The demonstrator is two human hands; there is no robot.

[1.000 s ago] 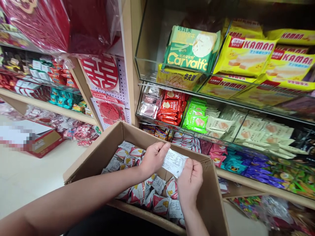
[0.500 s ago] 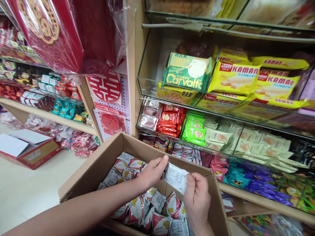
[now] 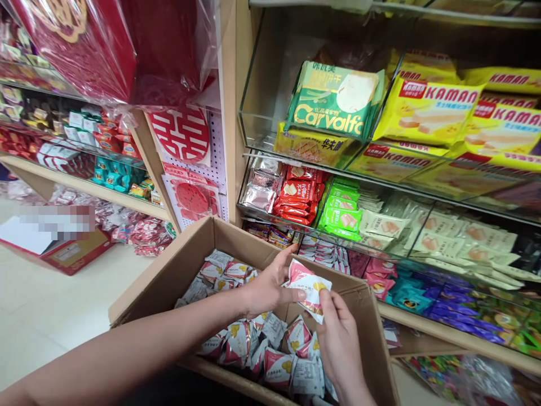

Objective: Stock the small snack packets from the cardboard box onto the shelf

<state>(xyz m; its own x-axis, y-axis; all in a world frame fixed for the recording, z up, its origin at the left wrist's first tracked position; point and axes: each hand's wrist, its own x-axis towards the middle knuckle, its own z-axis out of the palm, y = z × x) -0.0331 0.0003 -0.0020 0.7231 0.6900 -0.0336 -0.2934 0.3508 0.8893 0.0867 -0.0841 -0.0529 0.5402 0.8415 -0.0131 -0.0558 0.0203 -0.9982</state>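
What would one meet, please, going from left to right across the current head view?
Red box on the floor → red-and-white round cutout → left hand → held pink-and-white packet → right hand → teal packets → purple packets.

Our left hand (image 3: 268, 287) and right hand (image 3: 340, 338) are bare, as are our forearms (image 3: 147, 344). Low at our lap we wear dark clothing (image 3: 207, 389), its cut lost in shadow.

Yellow wafer packs (image 3: 429, 113), lime-green packets (image 3: 341, 213), red box (image 3: 57, 254)
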